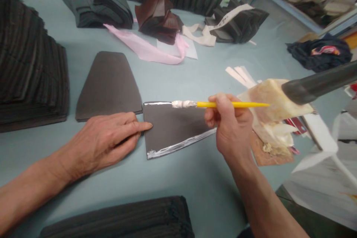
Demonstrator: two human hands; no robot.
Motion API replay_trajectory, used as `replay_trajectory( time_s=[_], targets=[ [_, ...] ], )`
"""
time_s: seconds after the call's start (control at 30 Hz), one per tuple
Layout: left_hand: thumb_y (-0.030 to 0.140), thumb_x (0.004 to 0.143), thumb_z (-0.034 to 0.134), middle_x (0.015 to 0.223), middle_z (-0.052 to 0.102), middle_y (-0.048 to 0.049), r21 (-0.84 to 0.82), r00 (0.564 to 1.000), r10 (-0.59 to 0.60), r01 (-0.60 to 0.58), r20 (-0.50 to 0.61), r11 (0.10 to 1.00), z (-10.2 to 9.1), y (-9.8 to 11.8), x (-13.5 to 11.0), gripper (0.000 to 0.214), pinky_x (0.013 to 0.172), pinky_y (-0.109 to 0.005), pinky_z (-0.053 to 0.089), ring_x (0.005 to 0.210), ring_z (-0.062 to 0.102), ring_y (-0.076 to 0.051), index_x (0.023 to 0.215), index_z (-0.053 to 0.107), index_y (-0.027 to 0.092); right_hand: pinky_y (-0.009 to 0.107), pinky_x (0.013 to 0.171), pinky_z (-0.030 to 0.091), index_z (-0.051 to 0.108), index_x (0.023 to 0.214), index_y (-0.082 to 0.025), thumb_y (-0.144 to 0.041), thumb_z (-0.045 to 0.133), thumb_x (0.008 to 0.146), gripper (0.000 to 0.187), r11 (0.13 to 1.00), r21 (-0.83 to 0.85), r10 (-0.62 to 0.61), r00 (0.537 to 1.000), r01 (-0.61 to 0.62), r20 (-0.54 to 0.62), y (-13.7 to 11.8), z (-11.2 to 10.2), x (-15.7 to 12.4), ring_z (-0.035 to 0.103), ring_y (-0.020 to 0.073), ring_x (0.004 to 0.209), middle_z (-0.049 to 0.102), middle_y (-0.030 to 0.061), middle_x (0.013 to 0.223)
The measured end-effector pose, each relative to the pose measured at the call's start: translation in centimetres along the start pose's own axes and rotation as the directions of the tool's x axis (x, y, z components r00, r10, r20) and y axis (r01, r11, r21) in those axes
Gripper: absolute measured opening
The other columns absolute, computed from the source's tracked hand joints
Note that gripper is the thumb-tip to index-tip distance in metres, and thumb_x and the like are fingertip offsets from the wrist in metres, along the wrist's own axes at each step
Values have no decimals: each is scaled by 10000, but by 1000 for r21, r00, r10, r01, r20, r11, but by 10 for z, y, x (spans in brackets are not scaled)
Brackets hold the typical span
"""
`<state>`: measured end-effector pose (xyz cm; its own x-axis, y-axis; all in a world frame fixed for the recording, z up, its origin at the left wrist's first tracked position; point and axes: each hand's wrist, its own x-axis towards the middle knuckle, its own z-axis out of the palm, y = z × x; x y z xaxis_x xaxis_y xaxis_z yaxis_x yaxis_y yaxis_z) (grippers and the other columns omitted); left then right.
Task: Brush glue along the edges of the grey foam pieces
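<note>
A dark grey flat panel (pixel 173 126) lies in front of me, with wet white stripes, apparently glue, along its near and far edges. My left hand (pixel 114 139) rests flat on the table, fingers stretched out, its index fingertip pressing the panel's left edge. In my right hand (pixel 231 122) is a yellow-handled brush (pixel 203 104), held level. The brush's whitish tip touches the panel's far edge, at the end of the white stripe. My right hand hides the panel's right end. Beyond my left hand lies a small stack of dark tapered panels (pixel 110 85).
Tall dark stacks (pixel 30 63) stand at left, and another dark stack (pixel 119 219) lies nearest me. A stained yellowish container (pixel 275 100) with a dark tube (pixel 320 81) is at right. Pink cloth (pixel 145 46), brown pieces (pixel 158 16) and grey bundles (pixel 96 0) lie farther back.
</note>
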<state>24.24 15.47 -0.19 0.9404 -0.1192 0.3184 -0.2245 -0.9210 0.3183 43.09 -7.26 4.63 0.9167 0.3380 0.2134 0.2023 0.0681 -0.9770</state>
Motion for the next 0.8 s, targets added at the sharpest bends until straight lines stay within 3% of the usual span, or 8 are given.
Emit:
replay_trajectory(
  time_s=[0.13, 0.3, 0.57, 0.8],
  targets=[
    [248, 1074, 431, 949, 673, -18, -8, 1000, -1, 1, -2, 1000, 0, 1, 1, 388, 674, -354, 478, 795, 663, -190, 1416, 590, 339, 177, 403, 415, 733, 771, -190, -464, 820, 856, 300, 999, -25, -38, 999, 38, -12, 5, 9, 11, 519, 62, 422, 625, -60, 525],
    [258, 1065, 442, 939, 676, -17, -21, 1000, -11, 11, -3, 1000, 0, 0, 0, 400, 675, -360, 482, 787, 671, -199, 1422, 605, 334, 183, 412, 412, 729, 785, -196, -425, 732, 901, 256, 985, -95, -154, 983, 145, -97, 4, 4, 14, 518, 59, 428, 629, -62, 533],
    [268, 1067, 438, 914, 665, -20, -19, 1000, 6, -6, -17, 1000, 0, -1, 1, 401, 636, -353, 484, 760, 666, -194, 1426, 598, 346, 194, 415, 413, 723, 790, -196, -406, 712, 908, 241, 986, -113, -135, 986, 123, -103, 8, -9, 9, 522, 61, 424, 630, -64, 530],
    [248, 1054, 462, 882, 675, -14, -19, 1000, 12, -12, -27, 1000, -6, 3, 6, 396, 612, -344, 498, 746, 681, -188, 1403, 619, 351, 192, 411, 409, 716, 768, -196, -403, 721, 887, 238, 989, -119, -95, 995, 90, -32, 2, 10, 2, 523, 60, 423, 635, -61, 526]
  ],
)
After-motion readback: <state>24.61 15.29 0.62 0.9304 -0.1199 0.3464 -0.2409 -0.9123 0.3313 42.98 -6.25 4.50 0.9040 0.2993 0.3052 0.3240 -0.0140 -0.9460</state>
